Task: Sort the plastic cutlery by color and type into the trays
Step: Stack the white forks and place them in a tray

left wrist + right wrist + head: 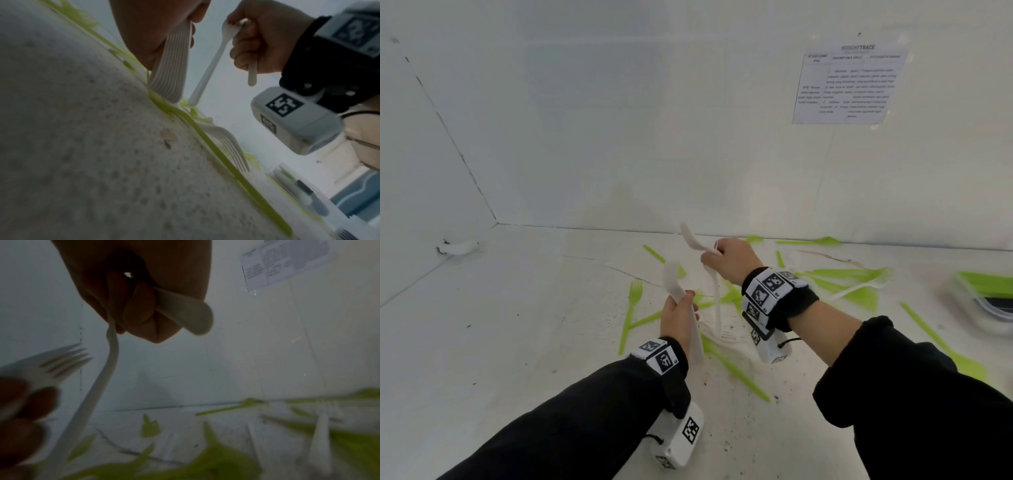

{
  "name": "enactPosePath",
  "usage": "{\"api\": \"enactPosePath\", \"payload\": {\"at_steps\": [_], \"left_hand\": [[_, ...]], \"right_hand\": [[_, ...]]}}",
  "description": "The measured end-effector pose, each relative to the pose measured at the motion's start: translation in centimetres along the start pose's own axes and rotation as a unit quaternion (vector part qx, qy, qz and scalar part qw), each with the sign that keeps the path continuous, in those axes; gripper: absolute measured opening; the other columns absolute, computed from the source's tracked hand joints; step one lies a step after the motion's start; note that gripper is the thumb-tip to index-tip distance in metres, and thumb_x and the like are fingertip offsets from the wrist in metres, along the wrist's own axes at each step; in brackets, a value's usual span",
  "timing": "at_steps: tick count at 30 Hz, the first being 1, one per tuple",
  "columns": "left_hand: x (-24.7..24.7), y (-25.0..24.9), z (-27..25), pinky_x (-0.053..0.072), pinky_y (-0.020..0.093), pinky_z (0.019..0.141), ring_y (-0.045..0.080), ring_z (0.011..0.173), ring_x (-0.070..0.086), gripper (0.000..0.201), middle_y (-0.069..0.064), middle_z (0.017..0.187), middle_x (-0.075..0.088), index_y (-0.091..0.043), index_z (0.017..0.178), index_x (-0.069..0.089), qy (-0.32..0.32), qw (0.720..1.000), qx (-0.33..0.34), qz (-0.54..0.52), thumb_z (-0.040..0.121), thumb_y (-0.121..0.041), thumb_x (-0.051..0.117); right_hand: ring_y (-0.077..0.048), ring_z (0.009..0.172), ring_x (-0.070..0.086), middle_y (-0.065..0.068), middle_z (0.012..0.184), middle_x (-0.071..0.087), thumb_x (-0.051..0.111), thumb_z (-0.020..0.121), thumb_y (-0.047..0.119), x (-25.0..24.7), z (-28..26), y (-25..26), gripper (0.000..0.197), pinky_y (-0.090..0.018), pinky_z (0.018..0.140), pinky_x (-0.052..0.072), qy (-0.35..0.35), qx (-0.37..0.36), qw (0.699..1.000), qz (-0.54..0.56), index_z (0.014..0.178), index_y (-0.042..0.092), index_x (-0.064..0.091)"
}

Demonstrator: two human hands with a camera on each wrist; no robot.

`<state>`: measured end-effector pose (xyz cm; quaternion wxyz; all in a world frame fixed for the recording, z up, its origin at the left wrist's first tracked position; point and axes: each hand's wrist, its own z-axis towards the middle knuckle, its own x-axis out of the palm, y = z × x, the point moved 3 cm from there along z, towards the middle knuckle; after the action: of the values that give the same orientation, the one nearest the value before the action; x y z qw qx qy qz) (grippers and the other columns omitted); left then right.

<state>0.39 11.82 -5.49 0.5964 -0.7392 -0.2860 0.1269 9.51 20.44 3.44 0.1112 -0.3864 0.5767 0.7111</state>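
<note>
Above the littered tabletop (524, 342), the left hand (678, 317) grips stacked white forks (170, 71), the right hand (729, 259) clutches two white pieces (207, 68); green cutlery (835, 277) remains unsorted, judging sorting barely midway.

Loose cutlery (839, 284) scattered on desk (517, 342) mid-to-right, tray (986, 301) at far right edge, sheet (849, 84) on wall (619, 120) behind.

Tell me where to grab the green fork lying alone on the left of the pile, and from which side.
Take the green fork by the middle of its handle, pinching across the narrow sides from above. It lies flat on the table, tines pointing away, and its left side is bare, so probably come in from the left. Lower down, another green piece crosses the handle. Both hands are full now.
</note>
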Motion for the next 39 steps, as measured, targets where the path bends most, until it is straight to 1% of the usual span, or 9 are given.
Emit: {"api": "enactPosePath", "payload": {"at_steps": [3, 7, 13, 18, 24, 29, 34, 36, 39], "left_hand": [[0.9, -0.2, -0.6, 0.040, 0.029, 0.067, 0.016, 0.067, 0.049, 0.019, 0.003, 0.077, 0.050, -0.008, 0.110, 0.054, 0.038, 0.999, 0.010, 0.007, 0.096, -0.017, 0.043], [1.6, -0.1, -1.5, 0.045, 0.027, 0.053, 0.015, 0.051, 0.055, 0.015, 0.010, 0.085, 0.054, -0.009, 0.106, 0.052, 0.103, 0.994, -0.002, -0.023, 0.098, -0.016, 0.041], [1.4, 0.6, -2.0, 0.033, 0.022, 0.040, 0.014, 0.037, 0.038, 0.007, 0.004, 0.064, 0.041, -0.014, 0.093, 0.044, 0.112, 0.987, -0.065, -0.096, 0.098, -0.018, 0.041], [1.3, 0.7, -2.3, 0.033, 0.022, 0.040, 0.015, 0.039, 0.038, 0.009, 0.004, 0.068, 0.044, -0.012, 0.093, 0.045, 0.124, 0.986, -0.082, -0.080, 0.097, -0.020, 0.043], [1.6, 0.7, -2.7, 0.038, 0.027, 0.047, 0.019, 0.046, 0.043, 0.008, 0.007, 0.069, 0.047, -0.009, 0.091, 0.049, 0.146, 0.986, -0.068, -0.051, 0.093, -0.017, 0.053], [1.7, 0.7, -2.2, 0.034, 0.023, 0.042, 0.015, 0.039, 0.039, 0.007, 0.004, 0.061, 0.042, -0.011, 0.089, 0.046, 0.122, 0.987, -0.070, -0.076, 0.095, -0.014, 0.048], [1.5, 1.0, -1.6, 0.035, 0.024, 0.043, 0.016, 0.042, 0.040, 0.006, 0.004, 0.068, 0.043, -0.013, 0.091, 0.045, 0.094, 0.988, -0.073, -0.102, 0.095, -0.014, 0.049], [1.6, 1.2, -1.6, 0.038, 0.026, 0.047, 0.016, 0.049, 0.042, 0.002, 0.006, 0.073, 0.046, -0.015, 0.094, 0.049, 0.096, 0.988, -0.078, -0.095, 0.094, -0.017, 0.051], [1.7, 1.4, -1.9, 0.047, 0.032, 0.060, 0.022, 0.069, 0.056, 0.012, 0.009, 0.087, 0.059, -0.020, 0.104, 0.056, 0.107, 0.985, -0.086, -0.104, 0.095, -0.017, 0.050]], "right_hand": [[-0.016, 0.047, 0.040, -0.002, 0.057, 0.043, 0.055, 0.085, 0.023, 1.4, -0.9, 0.5, 0.031, -0.023, 0.044, 0.033, 0.025, 0.041, 0.998, 0.037, 0.060, 0.012, 0.040], [-0.010, 0.052, 0.040, 0.001, 0.060, 0.043, 0.052, 0.087, 0.021, 2.3, -1.2, 0.8, 0.034, -0.019, 0.045, 0.032, 0.007, 0.045, 0.999, -0.001, 0.057, 0.015, 0.039], [-0.015, 0.050, 0.039, 0.000, 0.060, 0.043, 0.054, 0.090, 0.030, 2.7, -1.6, 0.1, 0.035, -0.022, 0.046, 0.033, 0.059, 0.055, 0.995, 0.066, 0.062, 0.015, 0.041], [-0.009, 0.056, 0.042, 0.005, 0.064, 0.045, 0.058, 0.085, 0.019, 1.7, -2.0, -0.1, 0.029, -0.017, 0.048, 0.031, 0.006, 0.033, 0.999, -0.005, 0.061, 0.020, 0.042], [-0.019, 0.070, 0.046, 0.003, 0.066, 0.042, 0.057, 0.084, 0.018, 1.7, -2.3, -0.1, 0.030, -0.016, 0.048, 0.031, 0.017, 0.021, 0.997, -0.077, 0.060, 0.016, 0.038], [-0.018, 0.073, 0.048, -0.001, 0.078, 0.050, 0.043, 0.095, 0.041, 2.7, -3.0, -0.2, 0.036, -0.023, 0.057, 0.034, 0.066, 0.025, 0.996, -0.048, 0.082, 0.009, 0.052], [-0.020, 0.071, 0.048, -0.008, 0.090, 0.054, 0.030, 0.100, 0.019, 3.0, -3.9, -0.8, 0.034, -0.026, 0.052, 0.039, 0.007, 0.068, 0.995, 0.067, 0.113, 0.000, 0.055], [-0.023, 0.081, 0.052, -0.014, 0.091, 0.058, 0.035, 0.098, 0.015, 3.7, -4.5, -1.1, 0.034, -0.038, 0.070, 0.051, -0.004, 0.072, 0.995, 0.064, 0.113, -0.004, 0.059], [-0.020, 0.100, 0.057, -0.012, 0.116, 0.063, 0.044, 0.096, 0.018, 4.3, -5.2, -2.1, 0.033, -0.031, 0.096, 0.045, -0.010, 0.098, 0.991, 0.093, 0.124, 0.007, 0.058]]}}
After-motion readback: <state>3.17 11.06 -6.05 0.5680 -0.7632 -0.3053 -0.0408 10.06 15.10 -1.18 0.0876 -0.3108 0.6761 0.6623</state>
